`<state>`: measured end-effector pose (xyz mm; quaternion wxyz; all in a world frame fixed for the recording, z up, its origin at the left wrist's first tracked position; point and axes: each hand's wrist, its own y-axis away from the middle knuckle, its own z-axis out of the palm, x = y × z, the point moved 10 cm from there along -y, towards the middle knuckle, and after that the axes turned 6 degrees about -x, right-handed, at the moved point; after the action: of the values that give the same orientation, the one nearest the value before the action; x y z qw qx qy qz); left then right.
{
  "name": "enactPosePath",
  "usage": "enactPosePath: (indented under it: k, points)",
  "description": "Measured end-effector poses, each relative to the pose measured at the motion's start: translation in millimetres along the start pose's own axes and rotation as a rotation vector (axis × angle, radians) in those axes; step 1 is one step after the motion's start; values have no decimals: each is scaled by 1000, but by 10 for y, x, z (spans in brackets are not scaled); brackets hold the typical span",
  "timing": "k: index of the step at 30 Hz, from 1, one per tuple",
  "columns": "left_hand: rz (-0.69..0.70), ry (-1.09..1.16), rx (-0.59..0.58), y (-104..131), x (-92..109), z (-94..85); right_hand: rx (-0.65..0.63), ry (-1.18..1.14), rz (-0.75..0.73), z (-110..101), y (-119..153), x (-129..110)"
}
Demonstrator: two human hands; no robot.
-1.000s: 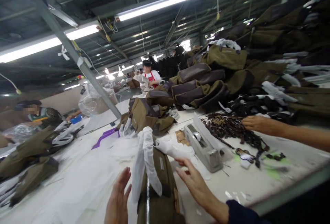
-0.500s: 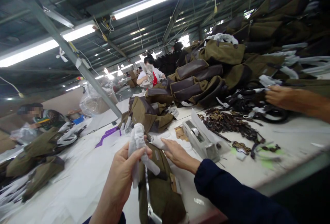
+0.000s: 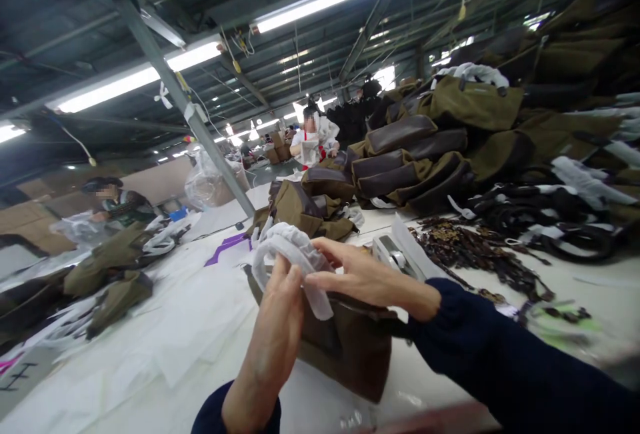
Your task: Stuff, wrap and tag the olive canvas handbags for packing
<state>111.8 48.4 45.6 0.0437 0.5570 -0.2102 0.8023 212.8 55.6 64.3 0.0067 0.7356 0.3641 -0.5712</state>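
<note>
An olive-green bag with dark trim point(image 3: 350, 347) sits on the table before me. Its handles point(image 3: 287, 237) are wrapped in white paper and loop up above the bag's top. My left hand point(image 3: 280, 307) is closed on the wrapped handles from the near side, thumb up. From the right, my right hand point(image 3: 363, 277) reaches across with its fingers closed on the same white-wrapped handles. The fingertips of both hands are partly hidden by the wrapping.
A tape dispenser point(image 3: 390, 251) stands behind my right wrist. Dark tassel-like chains point(image 3: 465, 254) and black straps point(image 3: 575, 241) lie to the right. Piled bags point(image 3: 415, 161) rise behind. More bags point(image 3: 107, 271) and white paper sheets point(image 3: 170, 314) lie left. Co-workers sit beyond.
The bag has turned, its side now facing me. My right hand has come up to the handles beside my left. Another person's hand at the black straps has left view.
</note>
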Motion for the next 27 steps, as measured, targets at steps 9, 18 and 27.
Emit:
enactPosePath:
  k: [9, 18, 27]
  points:
    - [-150, -581, -108, 238, 149, -390, 162, 611, -116, -91, 11, -263]
    - [208, -959, 205, -45, 332, -965, 403, 648, -123, 7, 202, -208]
    - [178, -881, 122, -7, 338, -843, 627, 817, -221, -42, 437, -335]
